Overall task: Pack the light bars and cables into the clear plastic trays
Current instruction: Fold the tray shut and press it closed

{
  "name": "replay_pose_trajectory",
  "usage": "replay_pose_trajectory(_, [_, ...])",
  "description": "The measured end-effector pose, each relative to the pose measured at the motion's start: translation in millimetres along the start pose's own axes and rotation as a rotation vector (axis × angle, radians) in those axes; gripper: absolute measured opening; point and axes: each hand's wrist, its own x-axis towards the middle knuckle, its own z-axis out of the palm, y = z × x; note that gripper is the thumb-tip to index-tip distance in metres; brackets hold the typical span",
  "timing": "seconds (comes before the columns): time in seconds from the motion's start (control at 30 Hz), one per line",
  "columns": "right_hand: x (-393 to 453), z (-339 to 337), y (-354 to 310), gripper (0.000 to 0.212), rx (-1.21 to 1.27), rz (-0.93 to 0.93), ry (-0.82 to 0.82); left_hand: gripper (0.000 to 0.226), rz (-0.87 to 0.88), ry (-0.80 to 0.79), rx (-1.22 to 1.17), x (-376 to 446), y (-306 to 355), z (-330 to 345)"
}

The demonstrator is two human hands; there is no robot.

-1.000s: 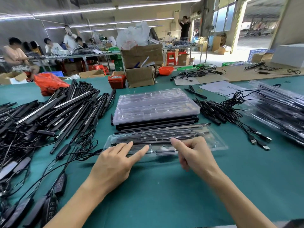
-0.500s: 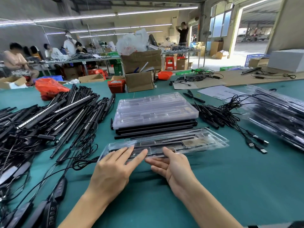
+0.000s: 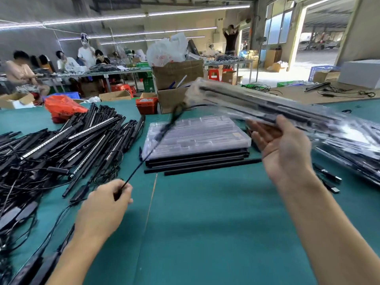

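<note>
Two hands were busy at once. My right hand [image 3: 285, 149] had lifted the filled tray [image 3: 267, 105] off the green table [image 3: 205, 233], where half a second before both hands had been pressing it down; thumb over the near edge, fingers curled beneath, it swung, blurred, up toward the stack of packed trays [image 3: 353, 149] at my right. My left hand [image 3: 104, 204] pinched a thin black cable [image 3: 148, 149] that ran taut up to the tray's far end, so I judged it was still hanging out and needed tucking in before stacking. Beyond lay the empty clear trays [image 3: 195, 134] on loose light bars [image 3: 197, 163], with the unpacked bars and cables heaped [image 3: 61, 145] at my left.
</note>
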Motion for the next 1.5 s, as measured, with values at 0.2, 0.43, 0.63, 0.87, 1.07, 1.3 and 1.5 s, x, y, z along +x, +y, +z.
replay_pose_trajectory(0.2, [39.6, -27.8, -14.6, 0.011, 0.002, -0.098, 0.163, 0.023, 0.101, -0.344, -0.383, -6.7, 28.2, 13.5])
replay_pose_trajectory(0.43, [98.1, -60.3, -37.6, 0.041, 0.036, -0.168, 0.391, 0.007, 0.170, -0.410, -0.444, -32.8, 42.9, 49.9])
replay_pose_trajectory(0.63, [133.4, -90.2, -61.1, 0.045, 0.055, -0.092, 0.435, 0.020, 0.254, -0.306, -0.357, -42.4, 37.6, 57.5])
replay_pose_trajectory(0.87, [131.9, -103.9, -52.0, 0.054, -0.287, 0.163, 0.406, 0.024, 0.247, -0.298, -0.366, -43.9, 37.4, 57.3])
replay_pose_trajectory(1.07, [125.6, -115.1, -39.6, 0.056, -0.326, 0.263, 0.387, 0.010, 0.280, -0.266, -0.228, -47.8, 39.7, 56.5])
replay_pose_trajectory(1.3, [122.0, -125.5, -23.8, 0.057, -0.269, 0.286, 0.389, 0.008, 0.301, -0.255, -0.101, -48.2, 43.0, 57.6])
replay_pose_trajectory(1.5, [116.4, -118.1, -2.8, 0.050, -0.224, 0.256, 0.389, 0.009, 0.320, -0.250, -0.095, -47.6, 42.5, 59.3])
